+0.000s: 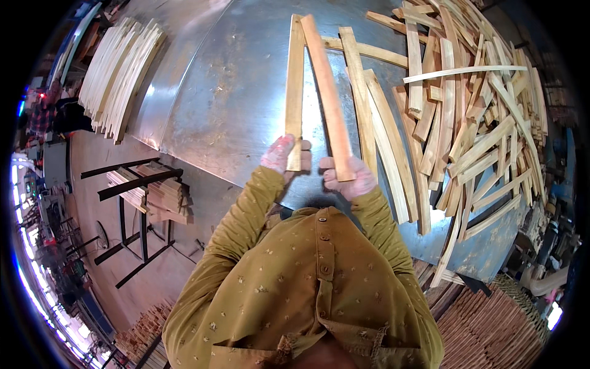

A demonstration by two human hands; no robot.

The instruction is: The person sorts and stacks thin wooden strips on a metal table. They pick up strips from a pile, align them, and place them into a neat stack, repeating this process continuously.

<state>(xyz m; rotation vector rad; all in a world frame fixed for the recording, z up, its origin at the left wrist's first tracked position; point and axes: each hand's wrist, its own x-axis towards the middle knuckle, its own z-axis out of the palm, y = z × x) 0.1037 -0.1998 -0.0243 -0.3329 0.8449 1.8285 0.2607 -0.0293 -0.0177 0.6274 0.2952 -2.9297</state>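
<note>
My left hand (pixel 286 154) is closed round the near end of a pale wooden strip (pixel 295 86) that points away from me. In my right hand (pixel 351 176) is the near end of a redder wooden strip (pixel 327 92), which leans left toward its far end. The far ends of both strips come together, or nearly so, above the metal table (pixel 215 104); I cannot tell if they touch. Just right of my right hand lie a narrow wooden strip (pixel 356 74) and a wider pale one (pixel 390 135).
A large jumbled pile of wooden strips (pixel 452 92) covers the table's right side. At the far left stands a neat stack of pale strips (pixel 120 77). Black metal stands (pixel 141 184) with wood blocks are on the floor at left. More stacked wood (pixel 491 320) sits at lower right.
</note>
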